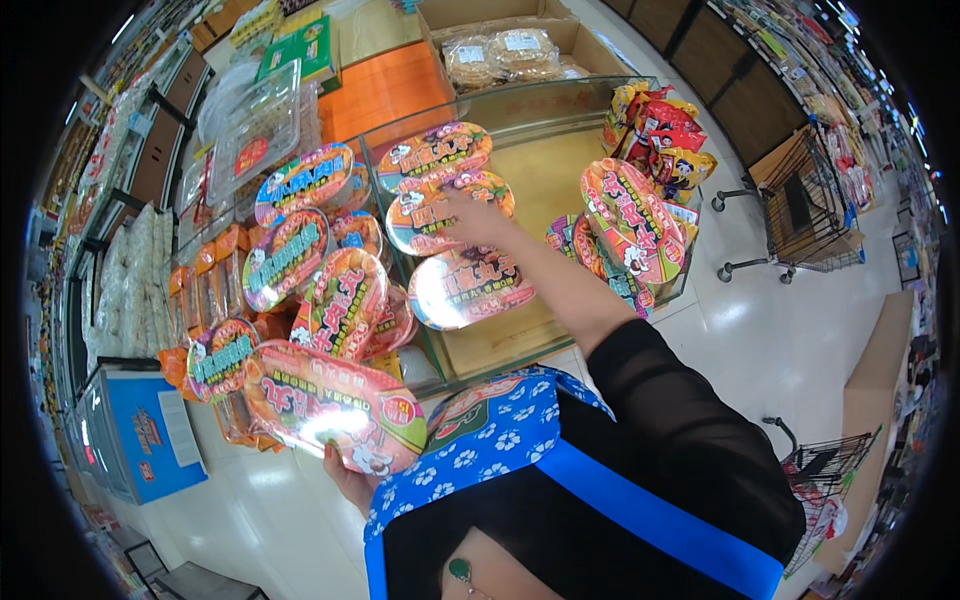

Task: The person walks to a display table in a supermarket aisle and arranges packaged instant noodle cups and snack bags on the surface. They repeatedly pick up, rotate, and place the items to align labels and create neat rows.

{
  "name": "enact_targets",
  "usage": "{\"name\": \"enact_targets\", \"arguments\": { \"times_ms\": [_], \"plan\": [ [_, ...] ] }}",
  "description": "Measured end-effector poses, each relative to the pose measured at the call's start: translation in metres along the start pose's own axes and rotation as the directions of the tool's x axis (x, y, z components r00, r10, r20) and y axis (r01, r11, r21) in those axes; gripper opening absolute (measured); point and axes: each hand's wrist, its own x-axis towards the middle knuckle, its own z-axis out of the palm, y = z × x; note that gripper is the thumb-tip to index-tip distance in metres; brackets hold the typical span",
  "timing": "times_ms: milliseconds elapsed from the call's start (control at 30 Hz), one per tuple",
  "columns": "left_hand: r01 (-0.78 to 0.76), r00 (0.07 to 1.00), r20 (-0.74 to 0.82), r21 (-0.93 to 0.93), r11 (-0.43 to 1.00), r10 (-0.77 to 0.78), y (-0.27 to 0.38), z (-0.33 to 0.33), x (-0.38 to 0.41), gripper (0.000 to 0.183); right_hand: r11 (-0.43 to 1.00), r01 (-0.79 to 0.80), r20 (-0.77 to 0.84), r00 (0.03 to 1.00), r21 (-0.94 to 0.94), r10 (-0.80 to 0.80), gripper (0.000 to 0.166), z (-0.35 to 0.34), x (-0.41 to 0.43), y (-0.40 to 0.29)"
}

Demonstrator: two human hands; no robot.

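My left hand (349, 474), low in the picture, grips the near edge of a pink oval food tub (337, 412); glare covers part of its printed lid. My right hand (474, 219) reaches across into a glass-sided display bin (536, 176) and touches the lid of an orange-and-pink oval tub (420, 217). Whether its fingers close on that tub cannot be made out. A similar tub (435, 146) lies just beyond it, and another shiny tub (472, 289) lies on the near side. More oval tubs (634, 217) are stacked at the bin's right end.
To the left, several tubs (341, 300) lie piled over orange-wrapped packs (217, 270). Red and yellow snack bags (664, 139) fill the bin's far right corner. Behind stands a cardboard box (442, 22) of bagged flat food. Shopping carts (806, 202) stand on the right.
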Motion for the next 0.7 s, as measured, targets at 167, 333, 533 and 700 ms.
{"name": "enact_targets", "arguments": {
  "times_ms": [167, 333, 533, 700],
  "plan": [
    [-0.044, 0.998, -0.047, -0.053, 0.998, 0.041, 0.006, -0.008, -0.002, 0.054, 0.654, -0.543, -0.661, 0.745, -0.527, 0.086, 0.084, -0.09, -0.118, -0.005],
    [-0.115, 0.988, -0.11, -0.012, 0.993, 0.113, 0.015, -0.024, 0.02, 0.056, 0.348, -0.858, -0.475, 0.502, -0.378, 0.723, 0.119, -0.139, -0.188, 0.039],
    [-0.072, 0.997, -0.036, -0.112, 0.991, 0.068, 0.013, -0.009, 0.03, 0.048, 0.313, -0.809, -0.396, 0.533, -0.497, 0.748, 0.126, -0.137, -0.188, 0.042],
    [-0.005, 1.0, 0.018, -0.173, 0.985, 0.008, 0.004, -0.011, 0.038, 0.044, 0.388, -0.82, -0.349, 0.541, -0.419, 0.765, 0.129, -0.154, -0.187, 0.045]
  ]
}}
